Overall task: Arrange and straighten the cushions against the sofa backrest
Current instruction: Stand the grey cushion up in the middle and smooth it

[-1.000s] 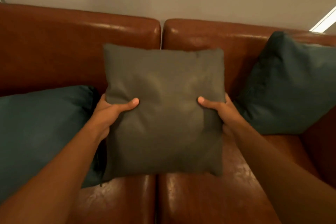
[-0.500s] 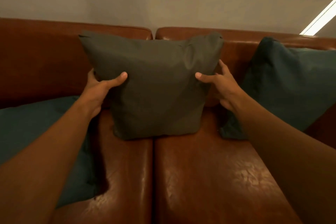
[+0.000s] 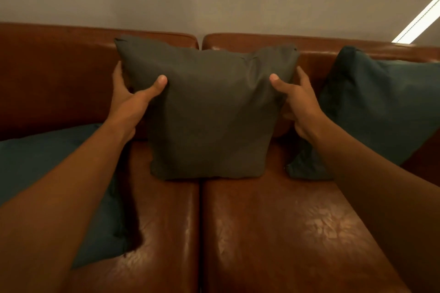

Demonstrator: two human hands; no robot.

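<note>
The grey cushion [image 3: 209, 112] stands upright at the far middle of the brown leather sofa [image 3: 273, 226], its lower edge on the seat right over the gap between the two seat pads and its top corners level with the top of the backrest [image 3: 59, 74]. The left hand [image 3: 133, 102] grips its left edge, thumb pressed on the front face and fingers wrapped behind; the right hand [image 3: 300, 104] grips the right edge the same way. The cushion looks close to straight, and it seems to lean against the backrest, though the contact behind it is hidden.

As a judgement, this cushion is nearly placed: only letting go and perhaps a small squaring-up remain. At the right, a teal cushion [image 3: 381, 112] already leans on the backrest, tilted a little, with its near corner just beside the right wrist. At the left, another teal cushion [image 3: 47, 173] lies flat on the seat under the left forearm, away from the backrest; it likely still needs standing up and straightening.
</note>
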